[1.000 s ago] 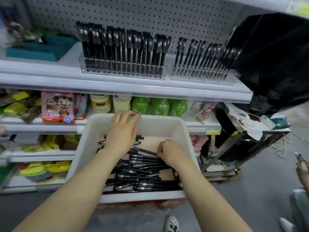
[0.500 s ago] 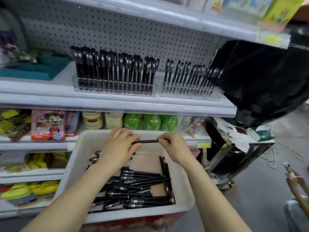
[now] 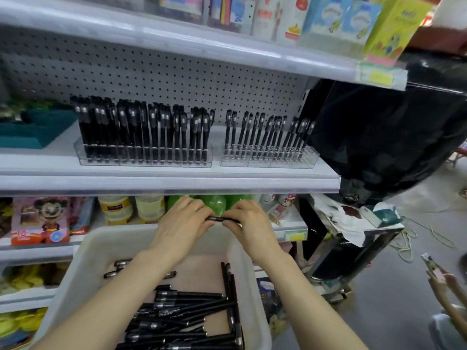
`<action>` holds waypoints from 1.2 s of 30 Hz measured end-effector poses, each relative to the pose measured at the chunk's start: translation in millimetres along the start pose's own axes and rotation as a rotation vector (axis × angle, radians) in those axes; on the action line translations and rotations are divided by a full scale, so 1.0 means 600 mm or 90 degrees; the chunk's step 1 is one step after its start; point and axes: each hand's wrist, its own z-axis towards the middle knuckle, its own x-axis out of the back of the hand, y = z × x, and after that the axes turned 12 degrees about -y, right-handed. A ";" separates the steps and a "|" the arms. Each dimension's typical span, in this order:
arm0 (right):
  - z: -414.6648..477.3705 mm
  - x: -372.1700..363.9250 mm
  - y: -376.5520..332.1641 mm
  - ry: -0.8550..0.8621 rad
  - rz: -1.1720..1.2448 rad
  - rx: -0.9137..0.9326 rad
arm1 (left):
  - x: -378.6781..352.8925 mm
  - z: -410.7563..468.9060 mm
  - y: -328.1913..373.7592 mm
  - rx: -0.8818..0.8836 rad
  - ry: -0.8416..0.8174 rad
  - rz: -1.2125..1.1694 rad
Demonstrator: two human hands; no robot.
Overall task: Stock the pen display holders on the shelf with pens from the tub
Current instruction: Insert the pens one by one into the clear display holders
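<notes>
1. Here, in the head view, the white tub (image 3: 83,269) sits below the shelf (image 3: 166,183) lip, with open air between its far rim and that edge.
2. The tub's near rim is cut off, and curled fingers hide both ends of the black pen (image 3: 219,219).
3. The left hand (image 3: 182,223) and right hand (image 3: 249,226) each pinch one end of the black pen, level above the far rim. Loose pens (image 3: 182,317) lie in the tub.

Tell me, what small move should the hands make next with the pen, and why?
Probably lift the pen, pinched level between the left hand and right hand above the tub, up toward the right holder: its pens stand more sparsely than those in the left holder.
</notes>
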 end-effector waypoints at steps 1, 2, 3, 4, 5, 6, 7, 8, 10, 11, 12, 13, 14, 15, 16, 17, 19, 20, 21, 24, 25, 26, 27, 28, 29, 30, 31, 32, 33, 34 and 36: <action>0.002 0.009 0.011 0.006 0.022 -0.013 | 0.005 0.012 0.007 0.005 0.005 -0.017; 0.004 0.018 0.025 0.015 0.046 -0.026 | 0.010 0.026 0.015 0.013 0.011 -0.031; 0.007 0.029 0.039 0.028 0.071 -0.042 | 0.016 0.043 0.023 0.023 0.020 -0.046; 0.011 0.040 0.055 0.042 0.097 -0.065 | 0.021 0.061 0.031 0.033 0.029 -0.063; 0.015 0.052 0.072 0.059 0.125 -0.094 | 0.025 0.080 0.038 0.039 0.036 -0.079; 0.019 0.065 0.089 0.082 0.161 -0.126 | 0.028 0.101 0.045 0.042 0.040 -0.085; 0.025 0.079 0.108 0.108 0.202 -0.158 | 0.029 0.122 0.050 0.040 0.039 -0.080; 0.031 0.093 0.127 0.137 0.240 -0.184 | 0.029 0.144 0.056 0.034 0.037 -0.068; 0.042 0.123 0.164 0.182 0.265 -0.221 | 0.024 0.185 0.065 0.023 0.030 -0.042; 0.047 0.140 0.182 0.200 0.264 -0.232 | 0.021 0.205 0.069 0.020 0.027 -0.029; 0.053 0.156 0.200 0.224 0.267 -0.242 | 0.018 0.222 0.072 0.018 0.027 -0.015; 0.058 0.173 0.218 0.253 0.270 -0.249 | 0.015 0.239 0.075 0.017 0.031 -0.001; 0.064 0.190 0.236 0.286 0.268 -0.255 | 0.013 0.255 0.078 0.019 0.037 0.014; 0.071 0.206 0.253 0.319 0.258 -0.259 | 0.010 0.268 0.081 0.024 0.043 0.026; 0.078 0.221 0.269 0.352 0.242 -0.258 | 0.008 0.280 0.084 0.033 0.046 0.035; 0.087 0.235 0.285 0.382 0.227 -0.257 | 0.005 0.290 0.086 0.043 0.048 0.042; 0.106 0.258 0.314 0.425 0.208 -0.261 | -0.003 0.304 0.087 0.060 0.044 0.059; 0.116 0.265 0.329 0.438 0.203 -0.264 | -0.008 0.308 0.088 0.066 0.041 0.072; 0.126 0.271 0.340 0.446 0.205 -0.266 | -0.012 0.311 0.088 0.073 0.041 0.083; 0.152 0.275 0.370 0.441 0.225 -0.272 | -0.022 0.316 0.090 0.092 0.058 0.106; 0.161 0.274 0.377 0.430 0.227 -0.274 | -0.024 0.317 0.091 0.095 0.064 0.110; 0.169 0.270 0.383 0.414 0.229 -0.273 | -0.026 0.318 0.091 0.099 0.067 0.114; 0.176 0.265 0.389 0.395 0.234 -0.272 | -0.027 0.318 0.092 0.103 0.069 0.118; 0.183 0.259 0.395 0.373 0.240 -0.271 | -0.028 0.319 0.091 0.106 0.069 0.122; 0.187 0.250 0.400 0.351 0.242 -0.272 | -0.030 0.319 0.091 0.106 0.071 0.124; 0.190 0.240 0.406 0.327 0.238 -0.277 | -0.031 0.319 0.090 0.104 0.074 0.124; 0.191 0.230 0.412 0.304 0.231 -0.285 | -0.032 0.318 0.089 0.101 0.076 0.125; 0.190 0.218 0.418 0.286 0.228 -0.294 | -0.032 0.317 0.089 0.101 0.076 0.128; 0.189 0.209 0.421 0.277 0.234 -0.302 | -0.033 0.317 0.089 0.102 0.075 0.133; 0.188 0.202 0.423 0.276 0.241 -0.305 | -0.033 0.317 0.089 0.103 0.075 0.134; 0.189 0.195 0.422 0.290 0.232 -0.301 | -0.034 0.317 0.089 0.103 0.078 0.132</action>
